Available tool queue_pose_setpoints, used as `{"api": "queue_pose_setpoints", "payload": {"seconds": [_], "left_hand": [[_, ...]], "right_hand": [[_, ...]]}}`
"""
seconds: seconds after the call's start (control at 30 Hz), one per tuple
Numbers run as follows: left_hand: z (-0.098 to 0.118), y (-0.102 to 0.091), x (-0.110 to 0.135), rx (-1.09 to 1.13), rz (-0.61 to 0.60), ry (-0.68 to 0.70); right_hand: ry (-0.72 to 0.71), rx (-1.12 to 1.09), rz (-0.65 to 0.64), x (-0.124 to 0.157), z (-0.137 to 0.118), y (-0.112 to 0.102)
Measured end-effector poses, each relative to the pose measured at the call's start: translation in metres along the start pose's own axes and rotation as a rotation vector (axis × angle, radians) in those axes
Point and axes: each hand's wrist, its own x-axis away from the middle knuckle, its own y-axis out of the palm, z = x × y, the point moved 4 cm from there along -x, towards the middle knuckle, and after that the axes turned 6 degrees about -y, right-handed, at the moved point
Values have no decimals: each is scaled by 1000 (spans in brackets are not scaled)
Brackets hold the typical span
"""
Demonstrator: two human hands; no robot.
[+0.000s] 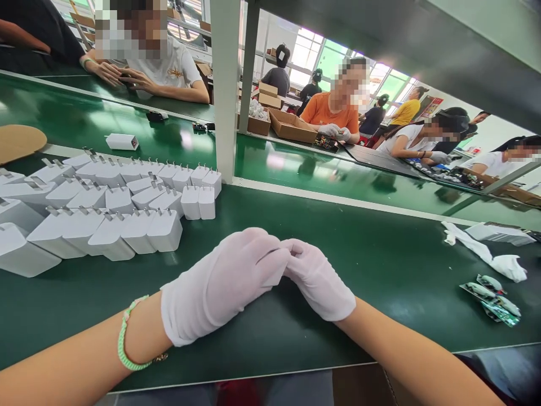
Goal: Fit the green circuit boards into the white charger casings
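My left hand (236,276), in a white glove, is closed round a smooth white plastic piece (276,276). Only a corner of that piece shows below the fingers; the glove hides the rest. My right hand (315,276), also gloved, meets the left at the fingertips, its fingers bent and pinched against the same spot. Both hands are above the green work surface (380,282). To their left stand several white plug chargers (112,237) in close rows, metal prongs up.
At the right lie green circuit boards (492,299) and a crumpled white glove (486,251). A white post (226,90) rises behind the chargers. Beyond a pale divider runs a green conveyor belt (291,160) with a lone white charger (122,141). Several people sit across it.
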Motion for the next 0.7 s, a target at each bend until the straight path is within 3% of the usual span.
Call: {"api": "queue_pose_setpoints", "payload": {"seconds": [0.17, 0.3, 0.57, 0.7], "left_hand": [[-6, -5, 1, 70, 21, -14], [-18, -6, 5, 139, 67, -79], [-34, -1, 8, 248, 113, -300], [-34, 1, 7, 362, 82, -399]], "right_hand": [[21, 40, 15, 0, -3, -1], [42, -14, 98, -4, -1, -8], [-42, -284, -24, -4, -8, -9], [-128, -33, 4, 1, -13, -9]]}}
